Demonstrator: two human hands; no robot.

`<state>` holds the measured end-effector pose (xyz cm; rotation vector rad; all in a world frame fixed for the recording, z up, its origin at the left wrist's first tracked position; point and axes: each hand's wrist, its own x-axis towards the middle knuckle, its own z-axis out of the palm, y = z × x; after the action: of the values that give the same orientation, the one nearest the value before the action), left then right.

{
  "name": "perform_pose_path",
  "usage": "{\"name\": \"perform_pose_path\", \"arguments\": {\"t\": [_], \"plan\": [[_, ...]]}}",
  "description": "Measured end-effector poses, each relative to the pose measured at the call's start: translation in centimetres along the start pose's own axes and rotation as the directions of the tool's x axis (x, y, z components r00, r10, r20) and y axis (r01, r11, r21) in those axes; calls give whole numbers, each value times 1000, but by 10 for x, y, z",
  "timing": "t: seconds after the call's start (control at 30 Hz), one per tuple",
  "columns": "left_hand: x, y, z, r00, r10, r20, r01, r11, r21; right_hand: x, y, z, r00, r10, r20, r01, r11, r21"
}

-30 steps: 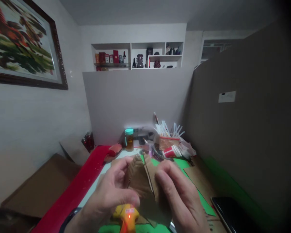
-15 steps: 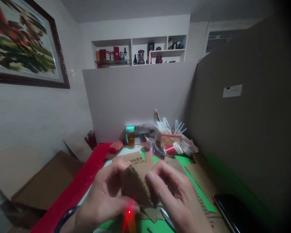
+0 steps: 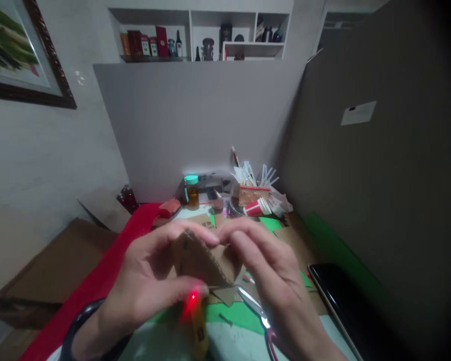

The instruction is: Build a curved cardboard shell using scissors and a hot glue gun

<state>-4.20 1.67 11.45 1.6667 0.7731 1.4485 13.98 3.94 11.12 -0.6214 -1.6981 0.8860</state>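
Note:
Between both hands is a small folded piece of brown corrugated cardboard (image 3: 201, 263), tilted, with its ridged cut edge facing me. My left hand (image 3: 145, 276) holds it, the thumb at its lower edge and the fingers along its top. On the other side my right hand (image 3: 274, 265) has bent fingers against its upper right part. Below the left thumb is a blurred yellow-orange object (image 3: 199, 326) with a bright red glow at its upper end; its kind is unclear. Scissors (image 3: 261, 313) lie partly under the right hand.
A black phone (image 3: 346, 301) lies at the right. Green sheets (image 3: 240, 316) and cardboard scraps cover part of the table. Farther back stand a bottle with a turquoise lid (image 3: 191, 193), a box of white strips (image 3: 253, 194) and a tipped red-and-white cup (image 3: 257, 207). Grey partitions (image 3: 203, 115) enclose the table.
My view has tilted down, showing more of the table front and the scissors. The left fingers have moved farther over the cardboard's top, and the right fingers have come up beside them.

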Motion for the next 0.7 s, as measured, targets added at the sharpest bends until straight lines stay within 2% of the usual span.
{"name": "perform_pose_path", "arguments": {"t": [0.07,0.17,0.27,0.37,0.5,0.6,0.7], "plan": [[0,6,-3,991,20,-129,-14,999,50,2,2,-4,997,-7,-82,8,1000,12],[1,13,-13,937,68,-344,-37,995,97,7,8,-11,973,-38,-230,45,999,28],[2,18,-25,881,115,-459,-96,993,64,8,16,-14,967,-68,-245,56,997,-57],[2,23,-33,866,122,-485,-125,992,26,1,25,-7,991,-2,-132,-19,987,-161],[2,27,-41,901,72,-429,-118,990,-81,-22,45,15,994,91,65,-67,950,-306],[1,28,-47,914,27,-405,-98,983,-155,-41,61,28,963,158,219,-64,921,-383],[0,30,-53,923,-1,-386,-88,973,-212,-58,68,32,911,210,354,-46,906,-420]]}}
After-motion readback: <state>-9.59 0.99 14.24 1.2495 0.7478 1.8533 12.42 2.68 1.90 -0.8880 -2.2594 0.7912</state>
